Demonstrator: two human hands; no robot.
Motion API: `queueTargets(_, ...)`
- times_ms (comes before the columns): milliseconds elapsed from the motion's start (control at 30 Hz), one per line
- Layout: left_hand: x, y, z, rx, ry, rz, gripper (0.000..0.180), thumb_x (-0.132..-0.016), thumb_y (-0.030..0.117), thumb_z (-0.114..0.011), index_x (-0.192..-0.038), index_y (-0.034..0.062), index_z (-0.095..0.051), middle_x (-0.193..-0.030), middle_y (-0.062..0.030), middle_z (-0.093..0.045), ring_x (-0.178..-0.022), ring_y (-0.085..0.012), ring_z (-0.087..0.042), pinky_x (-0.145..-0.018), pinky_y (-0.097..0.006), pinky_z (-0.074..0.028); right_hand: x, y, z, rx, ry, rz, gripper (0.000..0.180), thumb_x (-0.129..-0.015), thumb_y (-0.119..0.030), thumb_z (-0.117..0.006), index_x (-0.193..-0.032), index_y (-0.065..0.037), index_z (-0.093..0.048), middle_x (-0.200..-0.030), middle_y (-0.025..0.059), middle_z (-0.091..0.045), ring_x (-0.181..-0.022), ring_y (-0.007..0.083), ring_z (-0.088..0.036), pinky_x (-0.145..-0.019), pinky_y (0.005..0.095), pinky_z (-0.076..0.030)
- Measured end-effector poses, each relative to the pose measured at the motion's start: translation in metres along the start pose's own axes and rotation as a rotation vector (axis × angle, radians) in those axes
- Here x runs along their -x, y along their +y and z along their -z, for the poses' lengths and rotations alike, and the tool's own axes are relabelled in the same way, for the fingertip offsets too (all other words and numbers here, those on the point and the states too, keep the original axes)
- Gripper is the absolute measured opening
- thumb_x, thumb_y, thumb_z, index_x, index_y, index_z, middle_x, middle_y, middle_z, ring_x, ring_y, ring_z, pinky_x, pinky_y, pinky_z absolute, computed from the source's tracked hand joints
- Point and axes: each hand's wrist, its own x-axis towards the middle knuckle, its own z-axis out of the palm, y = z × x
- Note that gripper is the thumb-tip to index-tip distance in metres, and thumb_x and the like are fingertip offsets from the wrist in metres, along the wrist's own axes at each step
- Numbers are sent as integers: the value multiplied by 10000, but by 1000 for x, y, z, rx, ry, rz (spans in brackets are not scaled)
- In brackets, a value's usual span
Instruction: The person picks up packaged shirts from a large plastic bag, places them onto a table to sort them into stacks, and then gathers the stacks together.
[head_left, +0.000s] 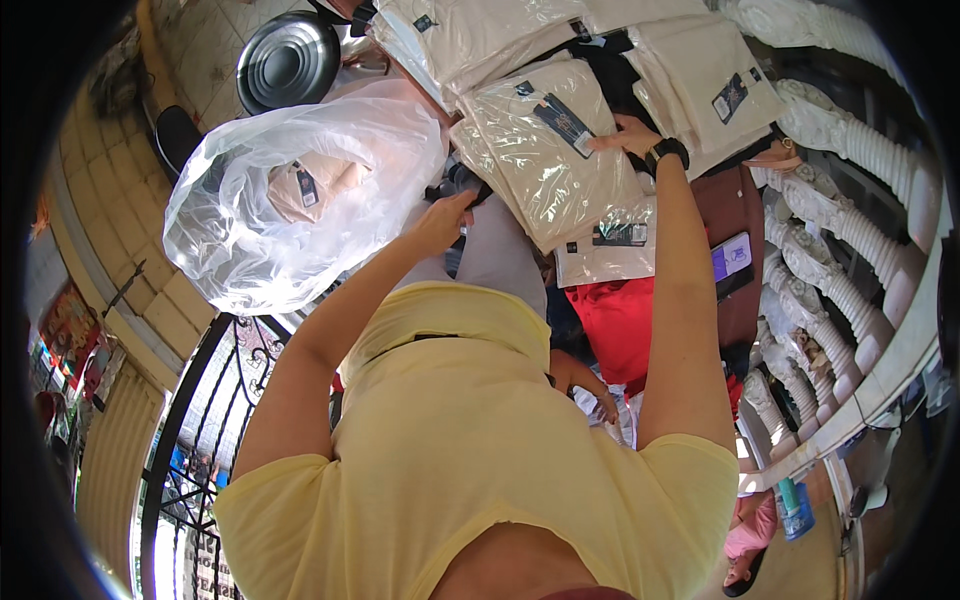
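Head view: right hand (625,135) presses flat on a wrapped shirt pack (548,150); left hand (445,215) pinches the clear bag (300,195) — best held wide.

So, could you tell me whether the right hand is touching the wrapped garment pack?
Touching. The head view shows the right hand with fingers lying flat on the upper edge of the plastic-wrapped pack, beside its dark tag.

— What did the right grip (622,136) rest on?
— A cream garment in a clear wrapper (545,150), fingers flat on its top edge.
— And the left grip (443,218)?
— Closed on the wrapper's lower corner, a big clear plastic bag (300,195) bulging just beside it.
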Motion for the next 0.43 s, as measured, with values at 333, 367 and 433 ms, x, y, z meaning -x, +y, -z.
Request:
queueTargets(333, -76, 20, -32, 803, -31, 627, 641, -870, 373, -640, -1283, 29, -291, -868, -73, -492, -585, -95, -413, -498, -241, -373, 16, -28, -12, 691, 256, 121, 869, -618, -210, -793, -1361, -3, -392, -1370, 218, -434, -1226, 313, -466, -1024, 337, -376)
queueTargets(367, -78, 22, -32, 712, 28, 589, 674, -861, 386, -648, -1300, 22, -289, -984, -116, -507, -697, -126, -487, -582, -257, -429, 20, -33, -11, 729, 226, 96, 857, -642, -212, -766, -1378, -19, -373, -1394, 218, -402, -1265, 326, -414, -1046, 332, -345)
queueTargets(433, -80, 25, -32, 620, 83, 546, 707, -853, 399, -657, -1316, 14, -286, -1100, -159, -521, -809, -156, -561, -666, -273, -484, 29, -42, -12, 800, 169, 44, 833, -689, -217, -713, -1413, -50, -336, -1442, 219, -339, -1344, 353, -310, -1091, 323, -281)
